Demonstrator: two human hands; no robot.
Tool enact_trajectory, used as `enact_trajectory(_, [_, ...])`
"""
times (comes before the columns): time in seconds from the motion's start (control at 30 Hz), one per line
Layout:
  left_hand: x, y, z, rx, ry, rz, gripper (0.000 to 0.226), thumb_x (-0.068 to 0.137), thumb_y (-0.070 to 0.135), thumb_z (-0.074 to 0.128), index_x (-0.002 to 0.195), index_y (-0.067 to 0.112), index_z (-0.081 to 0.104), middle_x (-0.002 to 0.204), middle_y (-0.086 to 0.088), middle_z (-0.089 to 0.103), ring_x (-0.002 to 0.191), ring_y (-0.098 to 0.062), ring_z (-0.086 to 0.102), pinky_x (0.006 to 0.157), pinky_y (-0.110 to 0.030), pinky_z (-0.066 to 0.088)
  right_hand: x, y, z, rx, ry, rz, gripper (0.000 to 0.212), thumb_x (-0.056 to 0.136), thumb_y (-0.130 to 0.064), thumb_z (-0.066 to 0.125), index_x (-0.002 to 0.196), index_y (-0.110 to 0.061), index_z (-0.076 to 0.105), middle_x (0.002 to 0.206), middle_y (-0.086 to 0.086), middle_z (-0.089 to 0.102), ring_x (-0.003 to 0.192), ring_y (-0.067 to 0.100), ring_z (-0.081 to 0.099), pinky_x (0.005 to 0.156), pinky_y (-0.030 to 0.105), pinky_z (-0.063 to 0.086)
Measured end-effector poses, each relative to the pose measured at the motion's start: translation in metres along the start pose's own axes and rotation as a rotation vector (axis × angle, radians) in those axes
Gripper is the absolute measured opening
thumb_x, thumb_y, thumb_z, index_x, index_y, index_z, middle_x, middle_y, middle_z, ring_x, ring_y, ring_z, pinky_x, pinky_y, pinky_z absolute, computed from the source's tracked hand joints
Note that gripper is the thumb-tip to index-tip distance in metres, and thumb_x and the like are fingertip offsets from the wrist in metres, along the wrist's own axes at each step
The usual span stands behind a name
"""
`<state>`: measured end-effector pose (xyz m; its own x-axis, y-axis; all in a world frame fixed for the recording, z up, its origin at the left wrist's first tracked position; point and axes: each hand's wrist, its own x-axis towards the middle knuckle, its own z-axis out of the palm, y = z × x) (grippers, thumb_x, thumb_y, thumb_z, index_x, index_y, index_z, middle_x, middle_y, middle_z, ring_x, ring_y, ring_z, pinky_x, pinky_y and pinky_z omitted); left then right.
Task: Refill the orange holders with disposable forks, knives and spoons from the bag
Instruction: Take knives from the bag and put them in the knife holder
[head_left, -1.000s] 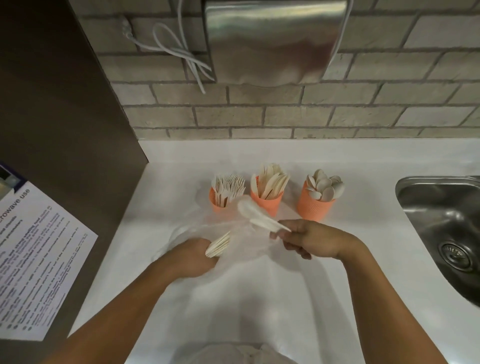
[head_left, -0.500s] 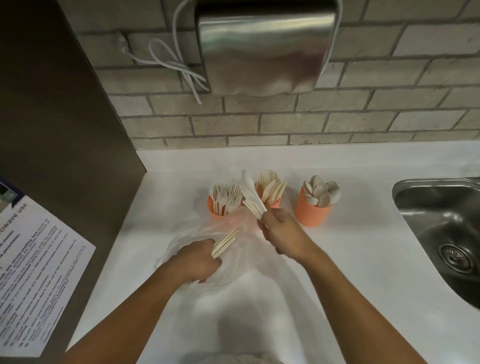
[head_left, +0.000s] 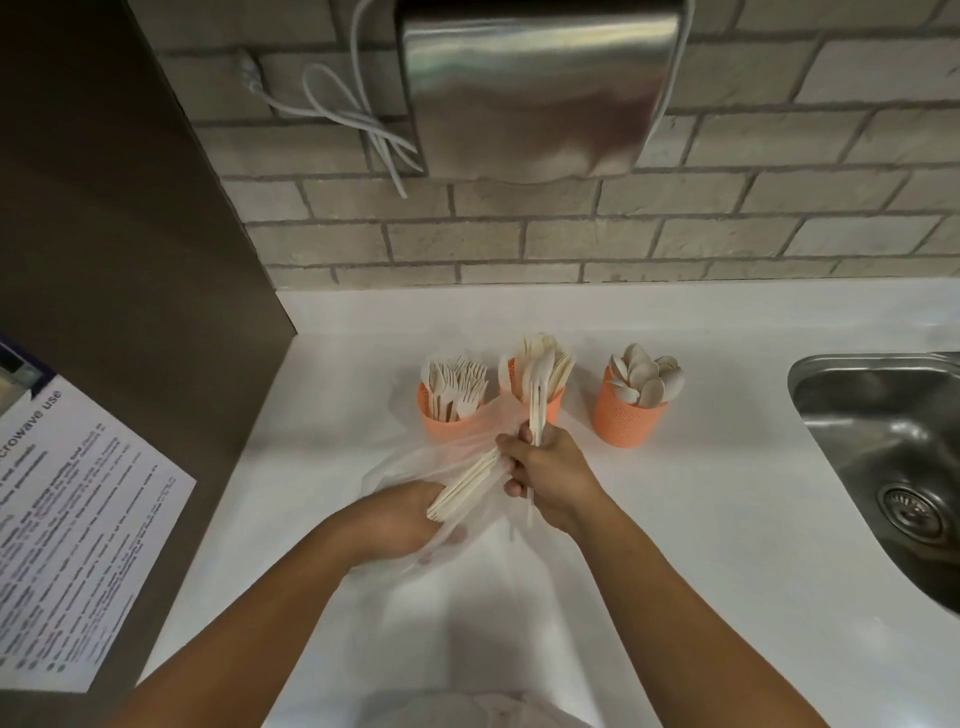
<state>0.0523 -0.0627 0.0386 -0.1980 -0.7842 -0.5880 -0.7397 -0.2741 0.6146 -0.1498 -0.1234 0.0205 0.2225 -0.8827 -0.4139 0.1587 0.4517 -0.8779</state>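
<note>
Orange holders (head_left: 626, 421) stand in a row on the bench (head_left: 727, 519). Right hand (head_left: 550, 475) fingers grip a few utensils (head_left: 537, 395) upright at the middle holder (head_left: 553, 408). Left hand (head_left: 400, 519) clutches a bundle (head_left: 462, 488) in the bag (head_left: 410, 462). Risk: the bag film touches the holders and could tip one.

Left hand (head_left: 402, 522), right hand (head_left: 553, 470) bare; forearms (head_left: 270, 618) bare; pale grey garment (head_left: 467, 709) at bottom edge.
</note>
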Motion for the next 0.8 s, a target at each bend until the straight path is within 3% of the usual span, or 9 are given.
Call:
enact_trajectory(0.07, [0.001,-0.007,0.001,-0.105,0.021,-0.017,0.030,0.083,0.043,0.084,0.101,0.022,0.074,0.089,0.000,0.076,0.073,-0.010,0.071,0.079,-0.035,0.063,0.000,0.002,-0.001,-0.060,0.012,-0.020,0.036,0.099,0.000,0.060,0.076,-0.017,0.039,0.062,0.005,0.044,0.047,0.012,0.045,0.046,0.029,0.038])
enact_trajectory(0.2, [0.001,-0.010,-0.002,0.176,0.127,0.033,0.025,0.085,0.046,0.082,0.103,0.032,0.073,0.095,0.010,0.077,0.080,-0.009,0.075,0.077,-0.029,0.060,0.000,0.009,-0.001,-0.106,0.071,-0.038,0.027,0.098,0.001,0.058,0.087,-0.015,0.040,0.069,0.008,0.048,0.052,0.012,0.049,0.047,0.029,0.037])
enact_trajectory(0.3, [-0.005,-0.007,-0.010,0.296,0.137,0.042,0.037,0.082,0.054,0.082,0.112,0.034,0.072,0.106,0.016,0.072,0.096,-0.006,0.068,0.083,-0.026,0.056,-0.001,0.014,-0.001,-0.063,0.068,-0.036,0.033,0.098,0.002,0.059,0.080,-0.016,0.039,0.075,0.012,0.047,0.053,0.013,0.049,0.047,0.029,0.036])
enact_trajectory(0.43, [-0.011,-0.006,-0.014,0.281,0.005,-0.032,0.013,0.087,0.045,0.079,0.088,0.036,0.070,0.071,0.020,0.074,0.070,-0.005,0.072,0.072,-0.025,0.055,-0.001,0.013,-0.005,-0.037,0.051,-0.154,0.038,0.099,0.001,0.061,0.076,-0.018,0.037,0.071,0.008,0.046,0.058,0.015,0.050,0.049,0.030,0.036])
enact_trajectory(0.5, [-0.013,-0.005,-0.014,0.313,-0.019,-0.038,0.020,0.085,0.053,0.078,0.076,0.040,0.067,0.062,0.017,0.070,0.063,-0.003,0.066,0.069,-0.026,0.052,0.000,0.014,-0.005,-0.041,0.054,-0.158,0.038,0.099,0.001,0.060,0.076,-0.018,0.037,0.072,0.009,0.044,0.060,0.016,0.048,0.049,0.030,0.037])
enact_trajectory(0.6, [-0.012,-0.002,-0.010,0.330,0.127,-0.013,0.026,0.079,0.067,0.077,0.080,0.041,0.071,0.073,0.013,0.072,0.070,-0.009,0.066,0.068,-0.033,0.055,0.004,0.021,-0.007,-0.035,0.102,-0.120,0.039,0.099,0.002,0.059,0.074,-0.019,0.037,0.073,0.008,0.040,0.059,0.016,0.043,0.049,0.029,0.037])
enact_trajectory(0.67, [-0.012,-0.003,-0.006,0.249,0.303,0.023,0.027,0.084,0.062,0.075,0.092,0.036,0.075,0.086,0.011,0.074,0.081,-0.012,0.068,0.072,-0.035,0.056,0.005,0.024,-0.011,-0.014,0.099,-0.096,0.040,0.098,0.004,0.058,0.074,-0.020,0.037,0.071,0.007,0.039,0.057,0.015,0.041,0.048,0.028,0.036])
enact_trajectory(0.73, [-0.014,-0.005,-0.007,0.133,0.447,0.048,0.016,0.090,0.053,0.074,0.101,0.040,0.072,0.088,0.016,0.070,0.085,-0.011,0.065,0.070,-0.025,0.049,0.005,0.024,-0.019,-0.004,0.073,-0.095,0.038,0.098,0.005,0.058,0.077,-0.019,0.038,0.069,0.005,0.039,0.054,0.013,0.040,0.048,0.028,0.036])
enact_trajectory(0.8, [-0.014,-0.011,-0.009,0.052,0.467,0.056,0.013,0.090,0.053,0.075,0.095,0.044,0.067,0.076,0.019,0.065,0.077,-0.005,0.062,0.067,-0.018,0.042,0.002,0.022,-0.029,-0.061,0.034,-0.111,0.034,0.098,0.005,0.057,0.079,-0.017,0.039,0.066,0.002,0.040,0.053,0.012,0.040,0.049,0.028,0.037])
